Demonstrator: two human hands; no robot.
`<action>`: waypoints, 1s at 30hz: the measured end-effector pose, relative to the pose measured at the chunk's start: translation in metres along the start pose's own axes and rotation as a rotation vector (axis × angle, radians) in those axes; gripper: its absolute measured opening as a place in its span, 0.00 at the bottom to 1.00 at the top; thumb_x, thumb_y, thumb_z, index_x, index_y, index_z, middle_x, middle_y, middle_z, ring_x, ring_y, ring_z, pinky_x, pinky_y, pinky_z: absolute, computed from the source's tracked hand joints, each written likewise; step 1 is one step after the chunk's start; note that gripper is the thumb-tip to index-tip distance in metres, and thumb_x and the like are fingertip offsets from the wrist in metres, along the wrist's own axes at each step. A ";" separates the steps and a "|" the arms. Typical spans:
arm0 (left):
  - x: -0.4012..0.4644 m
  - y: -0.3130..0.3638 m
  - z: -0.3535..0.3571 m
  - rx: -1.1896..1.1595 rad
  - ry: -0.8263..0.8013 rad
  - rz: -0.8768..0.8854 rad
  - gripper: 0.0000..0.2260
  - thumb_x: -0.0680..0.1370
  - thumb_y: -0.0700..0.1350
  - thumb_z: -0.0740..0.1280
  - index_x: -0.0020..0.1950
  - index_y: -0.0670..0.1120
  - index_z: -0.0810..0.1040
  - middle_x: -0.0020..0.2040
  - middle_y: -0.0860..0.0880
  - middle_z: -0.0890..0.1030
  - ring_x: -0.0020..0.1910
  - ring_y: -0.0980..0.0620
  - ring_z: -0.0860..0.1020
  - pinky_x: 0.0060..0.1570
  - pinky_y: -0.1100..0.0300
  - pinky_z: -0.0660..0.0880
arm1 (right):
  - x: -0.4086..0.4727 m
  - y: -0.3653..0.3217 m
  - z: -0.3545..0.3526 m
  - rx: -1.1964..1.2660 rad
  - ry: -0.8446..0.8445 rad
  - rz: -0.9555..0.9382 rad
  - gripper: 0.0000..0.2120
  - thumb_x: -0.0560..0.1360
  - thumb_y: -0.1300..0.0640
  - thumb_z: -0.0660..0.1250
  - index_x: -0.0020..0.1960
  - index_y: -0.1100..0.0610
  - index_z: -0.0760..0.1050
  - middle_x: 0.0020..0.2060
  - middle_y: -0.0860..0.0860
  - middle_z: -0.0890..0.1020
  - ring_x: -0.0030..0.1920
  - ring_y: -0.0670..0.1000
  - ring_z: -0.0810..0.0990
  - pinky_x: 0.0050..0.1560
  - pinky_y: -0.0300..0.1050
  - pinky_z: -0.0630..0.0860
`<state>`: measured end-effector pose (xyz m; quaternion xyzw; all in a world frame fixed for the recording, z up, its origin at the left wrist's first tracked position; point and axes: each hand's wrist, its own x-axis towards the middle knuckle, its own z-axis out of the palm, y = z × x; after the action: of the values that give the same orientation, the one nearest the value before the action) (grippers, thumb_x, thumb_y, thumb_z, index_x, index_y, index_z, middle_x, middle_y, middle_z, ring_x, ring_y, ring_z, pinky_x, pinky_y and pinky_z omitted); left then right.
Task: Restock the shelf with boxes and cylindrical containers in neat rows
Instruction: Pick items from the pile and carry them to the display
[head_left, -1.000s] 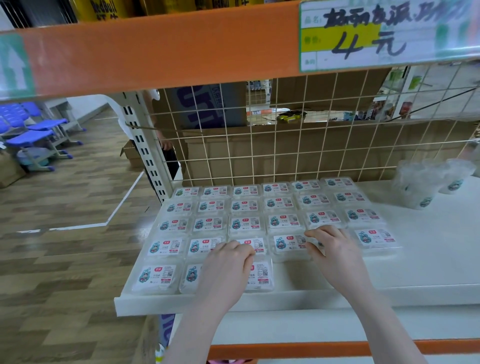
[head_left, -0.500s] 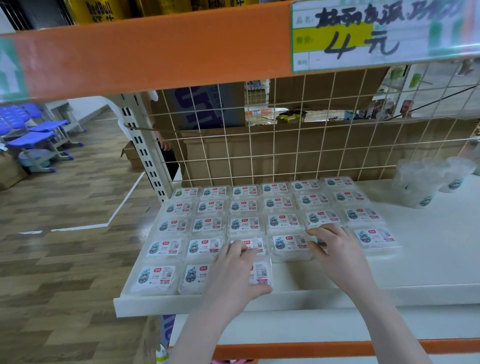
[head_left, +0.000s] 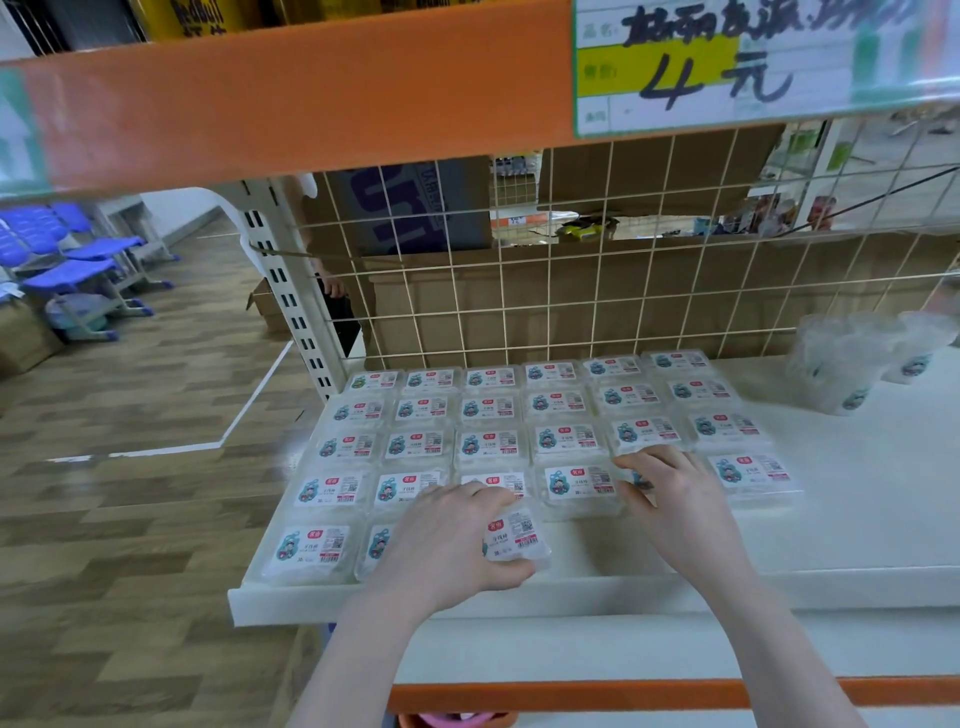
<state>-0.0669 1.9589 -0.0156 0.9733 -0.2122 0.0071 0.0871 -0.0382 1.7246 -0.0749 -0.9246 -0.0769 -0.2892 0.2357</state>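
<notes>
Far to the left, blue plastic chairs (head_left: 78, 260) stand on the wood-patterned floor (head_left: 130, 493). Nearer in, the white perforated upright post (head_left: 291, 291) carries the left end of my white shelf board (head_left: 857, 519), and the clear flat plastic boxes with white printed labels (head_left: 488, 410) lie on it in neat rows, filling its left part from the far wire grid down toward the near edge. The near row holds only three: the clear labelled box at the near-left corner (head_left: 311, 551), a second one mostly hidden under my wrist, and the third clear box in the near row (head_left: 519, 538), which sits slightly turned out of line. My left hand (head_left: 452, 540) lies on top of that third box, fingers curled over its far-left edge and thumb hooked under its near edge, so I am gripping it. My right hand (head_left: 675, 504) rests flat on a box in the second row from the front, fingers loosely spread and straight, touching rather than grasping. Behind, the cream wire grid back panel (head_left: 623, 291) stands before brown cardboard. Far right on the shelf sit translucent cylindrical plastic containers (head_left: 852, 364), well apart from the boxes. Overhead runs the orange shelf beam (head_left: 311, 93) with a handwritten price tag (head_left: 727, 67).
</notes>
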 end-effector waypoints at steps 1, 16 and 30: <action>0.000 0.001 0.000 0.003 -0.003 0.002 0.30 0.72 0.65 0.64 0.71 0.57 0.65 0.66 0.58 0.71 0.64 0.56 0.69 0.62 0.62 0.62 | 0.000 0.000 0.000 0.004 -0.001 0.001 0.13 0.61 0.66 0.78 0.44 0.59 0.82 0.38 0.53 0.81 0.37 0.59 0.79 0.39 0.49 0.74; 0.000 -0.004 0.008 -0.047 -0.065 0.049 0.28 0.74 0.63 0.63 0.71 0.54 0.67 0.66 0.57 0.70 0.65 0.57 0.63 0.63 0.64 0.59 | -0.002 0.003 -0.002 0.021 -0.010 0.020 0.13 0.62 0.66 0.78 0.45 0.59 0.82 0.39 0.53 0.81 0.38 0.59 0.78 0.40 0.51 0.75; 0.001 -0.006 0.015 -0.077 -0.037 0.032 0.30 0.74 0.63 0.64 0.73 0.55 0.62 0.68 0.58 0.66 0.67 0.58 0.59 0.63 0.66 0.55 | -0.003 0.003 -0.004 0.017 -0.039 0.014 0.13 0.62 0.67 0.77 0.45 0.58 0.82 0.40 0.53 0.82 0.40 0.59 0.78 0.40 0.50 0.75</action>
<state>-0.0638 1.9613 -0.0312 0.9656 -0.2296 -0.0176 0.1205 -0.0416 1.7201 -0.0744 -0.9286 -0.0776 -0.2686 0.2441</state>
